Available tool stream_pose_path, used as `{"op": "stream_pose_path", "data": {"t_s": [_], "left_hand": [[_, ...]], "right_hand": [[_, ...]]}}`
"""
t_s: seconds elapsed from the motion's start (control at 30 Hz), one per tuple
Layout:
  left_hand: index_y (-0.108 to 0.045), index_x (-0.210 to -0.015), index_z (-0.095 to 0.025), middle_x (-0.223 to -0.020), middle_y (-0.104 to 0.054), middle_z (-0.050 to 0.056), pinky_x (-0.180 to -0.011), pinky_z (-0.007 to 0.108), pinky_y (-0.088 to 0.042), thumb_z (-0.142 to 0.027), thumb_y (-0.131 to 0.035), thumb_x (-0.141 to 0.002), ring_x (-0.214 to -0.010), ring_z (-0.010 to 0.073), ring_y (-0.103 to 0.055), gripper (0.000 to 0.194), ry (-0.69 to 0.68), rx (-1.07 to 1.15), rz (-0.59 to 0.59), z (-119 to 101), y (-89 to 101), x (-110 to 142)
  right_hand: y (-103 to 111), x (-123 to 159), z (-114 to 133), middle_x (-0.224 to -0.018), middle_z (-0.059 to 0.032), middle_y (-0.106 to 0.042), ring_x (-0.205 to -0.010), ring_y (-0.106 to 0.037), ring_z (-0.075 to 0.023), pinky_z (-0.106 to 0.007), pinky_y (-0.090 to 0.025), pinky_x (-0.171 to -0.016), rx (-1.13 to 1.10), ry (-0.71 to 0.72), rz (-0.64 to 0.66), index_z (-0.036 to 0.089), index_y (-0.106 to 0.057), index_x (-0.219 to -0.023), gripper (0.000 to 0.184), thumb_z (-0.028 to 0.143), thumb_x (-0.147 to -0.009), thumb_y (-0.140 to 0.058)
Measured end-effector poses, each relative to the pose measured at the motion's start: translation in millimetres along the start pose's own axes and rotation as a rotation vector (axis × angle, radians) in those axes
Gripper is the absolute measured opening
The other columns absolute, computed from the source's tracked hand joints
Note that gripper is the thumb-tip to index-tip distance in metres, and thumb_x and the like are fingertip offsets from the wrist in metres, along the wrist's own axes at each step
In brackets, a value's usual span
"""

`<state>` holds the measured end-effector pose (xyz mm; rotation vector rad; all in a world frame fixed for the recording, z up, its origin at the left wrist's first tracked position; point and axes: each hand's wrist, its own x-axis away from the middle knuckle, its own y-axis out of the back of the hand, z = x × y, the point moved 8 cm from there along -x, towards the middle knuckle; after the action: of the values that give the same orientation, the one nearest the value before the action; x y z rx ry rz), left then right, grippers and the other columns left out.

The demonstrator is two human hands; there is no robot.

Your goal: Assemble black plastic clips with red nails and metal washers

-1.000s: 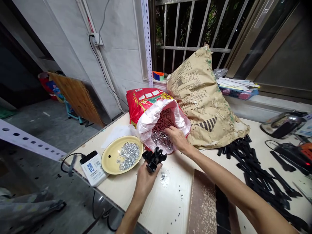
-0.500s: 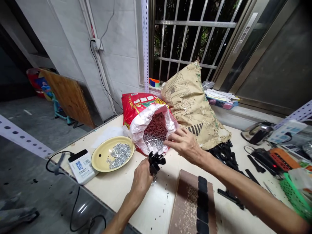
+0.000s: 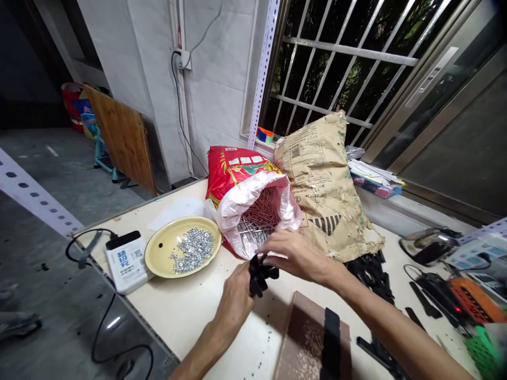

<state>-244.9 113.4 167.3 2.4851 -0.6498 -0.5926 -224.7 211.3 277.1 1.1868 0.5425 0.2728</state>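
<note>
One table (image 3: 186, 311) bore your red bag (image 3: 224, 170), its open mouth turned towards you.
The bag's long axis slanted from back left to front right, ending in a pale lining (image 3: 233, 198) folded round the mouth. To its left you had a yellow dish (image 3: 158, 258), lying flat. Your right hand (image 3: 297, 254) was part open, fingers bent, their tips at the black pieces (image 3: 259, 278) just in front of the bag; whether it pinched anything could not be made out. Your left hand (image 3: 234, 296) was closed round those pieces. Their ends splayed to the right and towards you, their long axis hidden in your fist. Thin fasteners (image 3: 259, 214), reddish and silvery, filled the mouth.
</note>
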Motion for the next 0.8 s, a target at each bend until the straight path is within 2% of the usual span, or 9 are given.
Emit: {"op": "stream_pose_path", "data": {"t_s": [0.1, 0.17, 0.23, 0.27, 0.37, 0.43, 0.57, 0.7, 0.8], "left_hand": [[-0.062, -0.113, -0.020, -0.108, -0.066, 0.010, -0.082, 0.034, -0.049, -0.008, -0.044, -0.077, -0.099, 0.0246, -0.062, 0.042, -0.047, 0.026, 0.012, -4, 2.5, -1], [-0.062, -0.116, -0.020, -0.112, -0.065, 0.011, -0.085, 0.034, -0.049, -0.011, -0.043, -0.079, -0.102, 0.0250, -0.061, 0.042, -0.052, 0.028, 0.005, -5, 5.8, -1], [-0.063, -0.115, -0.020, -0.109, -0.066, 0.010, -0.084, 0.034, -0.050, -0.012, -0.044, -0.080, -0.101, 0.0251, -0.061, 0.041, -0.032, 0.035, 0.001, -5, 8.2, -3], [-0.064, -0.114, -0.021, -0.107, -0.067, 0.010, -0.083, 0.033, -0.050, -0.012, -0.044, -0.080, -0.100, 0.0251, -0.062, 0.041, -0.022, 0.041, 0.001, -5, 8.8, -4], [-0.064, -0.114, -0.021, -0.109, -0.066, 0.010, -0.087, 0.034, -0.049, -0.011, -0.044, -0.078, -0.104, 0.0251, -0.060, 0.042, -0.026, 0.069, -0.011, -8, 9.8, -7], [-0.063, -0.116, -0.021, -0.110, -0.066, 0.010, -0.089, 0.033, -0.049, -0.012, -0.045, -0.079, -0.105, 0.0248, -0.060, 0.043, -0.036, 0.102, -0.016, -9, 9.4, -9], [-0.065, -0.113, -0.022, -0.106, -0.067, 0.008, -0.087, 0.031, -0.048, -0.018, -0.051, -0.078, -0.098, 0.0243, -0.062, 0.037, 0.026, 0.205, 0.018, -2, 5.1, -11], [-0.068, -0.096, -0.017, -0.086, -0.068, 0.006, -0.072, 0.030, -0.050, -0.029, -0.061, -0.074, -0.082, 0.0241, -0.063, 0.025, 0.256, 0.339, 0.052, 18, 1.0, -11], [-0.065, -0.084, -0.014, -0.073, -0.066, 0.005, -0.061, 0.028, -0.046, -0.041, -0.062, -0.072, -0.069, 0.0215, -0.059, 0.030, 0.403, 0.407, 0.072, 32, -2.1, -12]], "right_hand": [[6, -6, -41, -0.116, -0.0063, -0.060, -0.097, -0.057, -0.0159, -0.031, -0.046, -0.081, -0.315, -0.145, -0.219, 0.025, -0.046, -0.130, 0.042, 0.031, -0.090, -0.055], [-3, -13, -71, -0.107, -0.0060, -0.064, -0.091, -0.059, -0.0151, -0.030, -0.048, -0.078, -0.310, -0.231, -0.312, 0.023, -0.057, -0.120, 0.030, 0.026, -0.091, -0.052], [-30, -27, -93, -0.093, -0.0054, -0.066, -0.084, -0.060, -0.0143, -0.027, -0.047, -0.075, -0.177, -0.261, -0.264, 0.019, -0.067, -0.102, 0.019, 0.020, -0.090, -0.052], [-48, -35, -103, -0.091, -0.0054, -0.065, -0.083, -0.060, -0.0140, -0.026, -0.047, -0.074, -0.077, -0.279, -0.197, 0.018, -0.067, -0.100, 0.020, 0.018, -0.091, -0.049], [-99, -59, -123, -0.098, -0.0068, -0.062, -0.089, -0.058, -0.0168, -0.026, -0.045, -0.073, 0.248, -0.298, 0.055, 0.019, -0.066, -0.105, 0.025, 0.018, -0.093, -0.044], [-119, -71, -127, -0.102, -0.0074, -0.062, -0.093, -0.056, -0.0190, -0.027, -0.045, -0.074, 0.337, -0.265, 0.153, 0.020, -0.066, -0.104, 0.025, 0.018, -0.093, -0.043], [-135, -81, -130, -0.108, -0.0103, -0.060, -0.099, -0.054, -0.0207, -0.029, -0.045, -0.077, 0.343, -0.229, 0.223, 0.017, -0.065, -0.099, 0.025, 0.012, -0.091, -0.041], [-137, -77, -135, -0.109, -0.0152, -0.058, -0.099, -0.054, -0.0230, -0.033, -0.045, -0.079, 0.341, -0.277, 0.201, 0.012, -0.060, -0.100, 0.024, 0.009, -0.090, -0.039], [-129, -69, -139, -0.101, -0.0150, -0.059, -0.090, -0.057, -0.0220, -0.031, -0.045, -0.075, 0.321, -0.358, 0.132, 0.011, -0.055, -0.103, 0.024, 0.008, -0.089, -0.036]]}}
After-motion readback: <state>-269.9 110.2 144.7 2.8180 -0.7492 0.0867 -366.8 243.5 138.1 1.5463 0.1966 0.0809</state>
